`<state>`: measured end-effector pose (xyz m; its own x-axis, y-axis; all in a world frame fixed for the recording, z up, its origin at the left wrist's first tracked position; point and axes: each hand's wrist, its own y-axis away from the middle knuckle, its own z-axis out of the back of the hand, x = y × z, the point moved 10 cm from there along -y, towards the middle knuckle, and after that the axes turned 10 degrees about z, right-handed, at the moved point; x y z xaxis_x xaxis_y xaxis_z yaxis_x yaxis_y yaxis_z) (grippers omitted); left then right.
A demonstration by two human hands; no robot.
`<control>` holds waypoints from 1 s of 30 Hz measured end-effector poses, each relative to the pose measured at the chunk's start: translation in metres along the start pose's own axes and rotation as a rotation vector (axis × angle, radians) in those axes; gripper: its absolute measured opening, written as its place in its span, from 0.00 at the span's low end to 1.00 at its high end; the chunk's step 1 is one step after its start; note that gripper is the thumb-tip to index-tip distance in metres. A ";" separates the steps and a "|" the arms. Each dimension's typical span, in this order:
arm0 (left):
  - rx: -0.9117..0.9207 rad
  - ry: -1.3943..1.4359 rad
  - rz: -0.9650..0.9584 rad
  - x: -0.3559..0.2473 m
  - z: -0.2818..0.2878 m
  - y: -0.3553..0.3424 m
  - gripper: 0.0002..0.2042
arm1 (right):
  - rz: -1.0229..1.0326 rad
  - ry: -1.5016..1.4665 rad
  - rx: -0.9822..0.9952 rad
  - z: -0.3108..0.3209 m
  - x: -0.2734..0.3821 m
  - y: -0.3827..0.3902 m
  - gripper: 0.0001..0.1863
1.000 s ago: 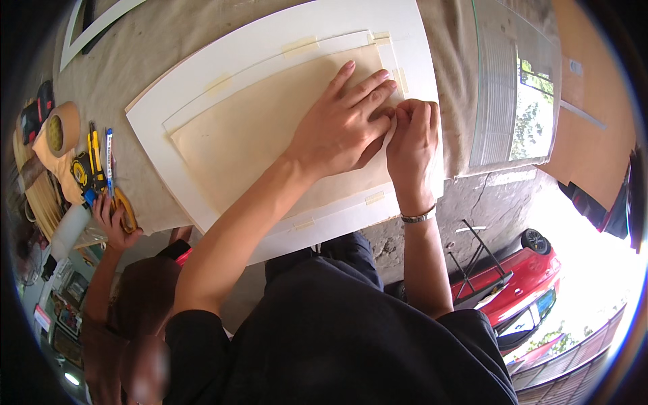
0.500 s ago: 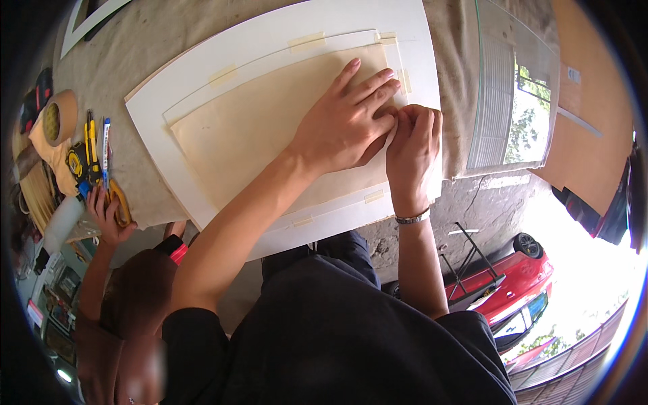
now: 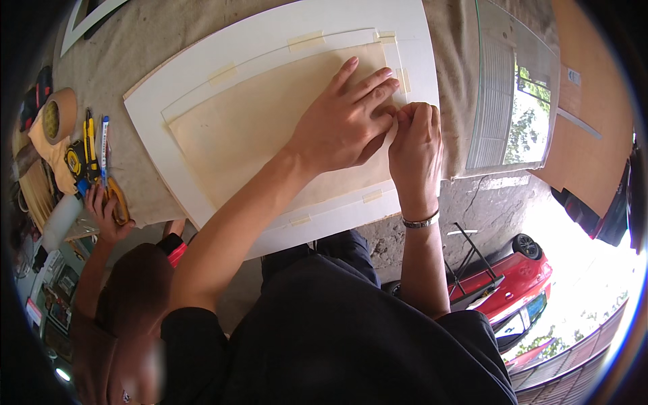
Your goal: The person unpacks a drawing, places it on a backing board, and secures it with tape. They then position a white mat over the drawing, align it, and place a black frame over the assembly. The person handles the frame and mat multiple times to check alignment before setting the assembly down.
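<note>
Beige sheet (image 3: 250, 128), left hand (image 3: 341, 125) atop, right hand (image 3: 415, 152) beside

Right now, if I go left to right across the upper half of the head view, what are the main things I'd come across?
Brown tape roll → blue-and-white pen → left hand over the beige sheet → right hand → glass pane → brown panel.
</note>
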<state>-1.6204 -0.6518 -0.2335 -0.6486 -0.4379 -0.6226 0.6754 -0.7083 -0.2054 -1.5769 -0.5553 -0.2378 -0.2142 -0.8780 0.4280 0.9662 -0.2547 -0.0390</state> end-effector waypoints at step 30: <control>0.044 -0.088 -0.005 0.001 -0.008 0.004 0.06 | -0.249 -0.397 0.081 -0.002 -0.032 0.001 0.05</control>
<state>-1.6155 -0.6510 -0.2406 -0.6815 -0.4797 -0.5527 0.6571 -0.7335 -0.1736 -1.5692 -0.5282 -0.2531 -0.3845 -0.5676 0.7280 0.9039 -0.3915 0.1722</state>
